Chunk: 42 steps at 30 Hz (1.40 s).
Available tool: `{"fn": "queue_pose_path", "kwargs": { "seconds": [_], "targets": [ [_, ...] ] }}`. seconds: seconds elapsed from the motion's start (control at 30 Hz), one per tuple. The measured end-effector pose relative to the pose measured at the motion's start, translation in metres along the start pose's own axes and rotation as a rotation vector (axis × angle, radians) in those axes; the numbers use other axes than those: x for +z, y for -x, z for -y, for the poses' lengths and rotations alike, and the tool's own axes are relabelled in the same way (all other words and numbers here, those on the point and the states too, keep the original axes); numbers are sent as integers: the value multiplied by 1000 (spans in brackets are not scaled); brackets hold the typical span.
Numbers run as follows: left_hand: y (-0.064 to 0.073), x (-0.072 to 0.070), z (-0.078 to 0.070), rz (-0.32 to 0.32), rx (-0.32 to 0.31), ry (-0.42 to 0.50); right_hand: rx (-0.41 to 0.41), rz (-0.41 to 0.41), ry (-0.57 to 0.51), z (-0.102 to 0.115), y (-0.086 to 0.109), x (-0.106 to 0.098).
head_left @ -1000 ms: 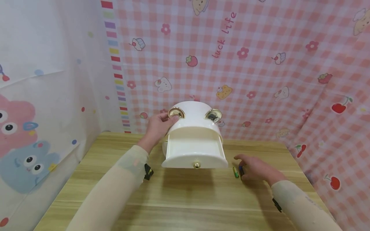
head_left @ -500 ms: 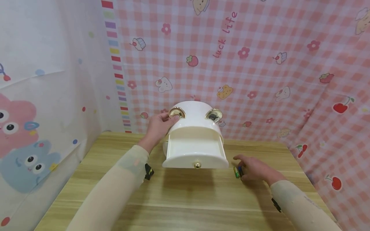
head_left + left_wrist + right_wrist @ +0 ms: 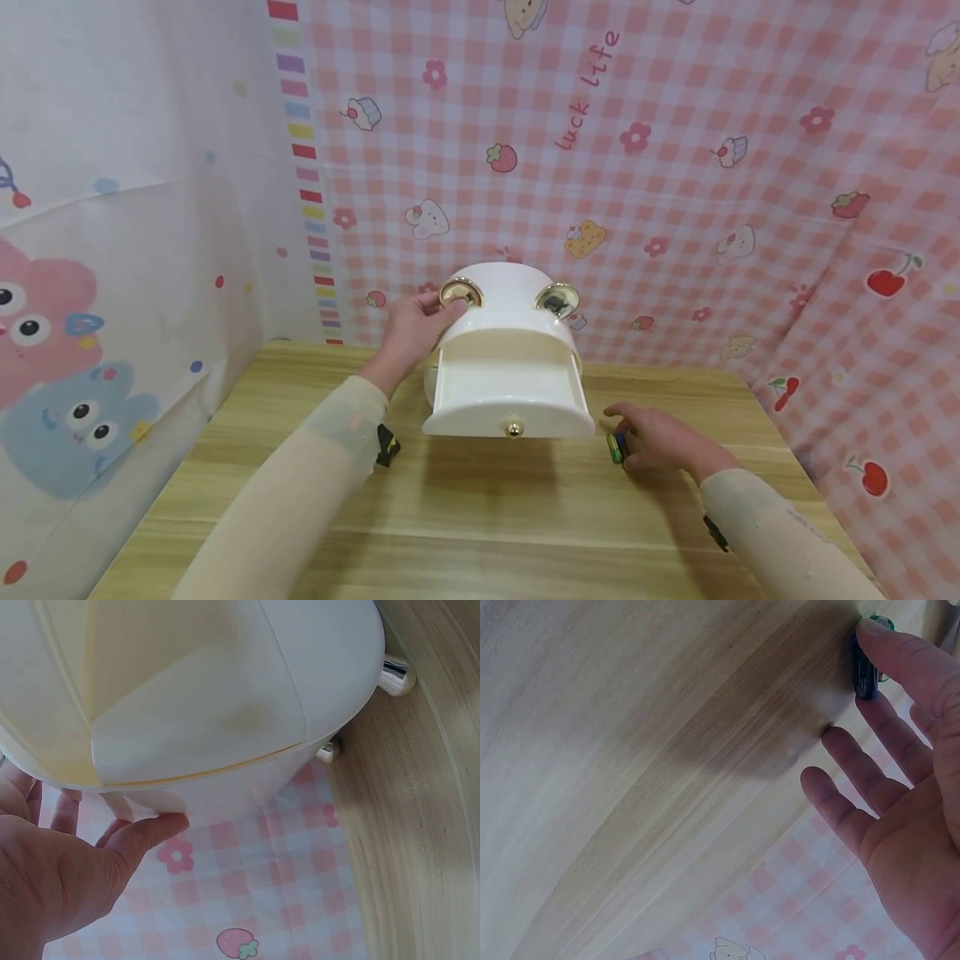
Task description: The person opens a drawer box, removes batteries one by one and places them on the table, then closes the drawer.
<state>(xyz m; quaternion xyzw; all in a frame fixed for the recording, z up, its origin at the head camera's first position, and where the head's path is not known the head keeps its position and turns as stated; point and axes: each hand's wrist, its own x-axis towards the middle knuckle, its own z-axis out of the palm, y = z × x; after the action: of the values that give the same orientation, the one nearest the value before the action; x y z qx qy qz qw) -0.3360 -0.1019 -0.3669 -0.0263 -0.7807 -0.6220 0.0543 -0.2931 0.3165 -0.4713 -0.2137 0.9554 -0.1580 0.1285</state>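
A glossy white storage box (image 3: 510,292) with two gold-rimmed round pieces on top stands on the table. Its drawer (image 3: 465,421), fitted with a gold knob (image 3: 513,429), is pulled out; no contents show inside. My left hand (image 3: 411,333) holds the box's upper left side, thumb in front by the left round piece (image 3: 456,292); other fingers are partly hidden behind. Right of the box, my right hand (image 3: 663,437) is low over the table. Its thumb and a finger pinch a dark blue battery (image 3: 865,671) by the ends. A green battery (image 3: 615,450) lies against the blue one.
The wooden table (image 3: 480,533) has a pink checked cloth (image 3: 675,192) hanging behind and on the right. A white printed cloth (image 3: 187,275) hangs on the left. Gold feet (image 3: 396,675) show under the box in the left wrist view.
The blue battery has shifted slightly left with my right fingers, closing the gap to the green battery. My left hand and the white box stay as they were.
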Motion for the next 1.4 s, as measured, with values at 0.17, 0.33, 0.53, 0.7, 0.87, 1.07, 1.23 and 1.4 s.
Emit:
{"fn": "queue_pose_path", "kwargs": {
  "seconds": [0.17,0.33,0.53,0.7,0.87,1.07,1.23,1.4],
  "targets": [
    [0,0,-1,-4,3,8,-20,-9,15,0,0,0],
    [1,1,-1,-7,1,7,-36,-6,16,1,0,0],
    [1,2,-1,-5,-14,-4,-47,-5,24,-1,0,2],
    [2,1,-2,-9,-17,-22,-80,-20,50,-1,0,4],
    [2,1,-2,-18,-11,-24,-130,-15,131,1,0,6],
    [1,1,-2,-17,-6,-27,-124,-15,152,4,1,5],
    [0,1,-1,-23,-13,-31,-115,-16,120,5,2,4],
    [-1,2,0,-21,-17,-28,-90,-15,65,4,4,2]
  ]
}}
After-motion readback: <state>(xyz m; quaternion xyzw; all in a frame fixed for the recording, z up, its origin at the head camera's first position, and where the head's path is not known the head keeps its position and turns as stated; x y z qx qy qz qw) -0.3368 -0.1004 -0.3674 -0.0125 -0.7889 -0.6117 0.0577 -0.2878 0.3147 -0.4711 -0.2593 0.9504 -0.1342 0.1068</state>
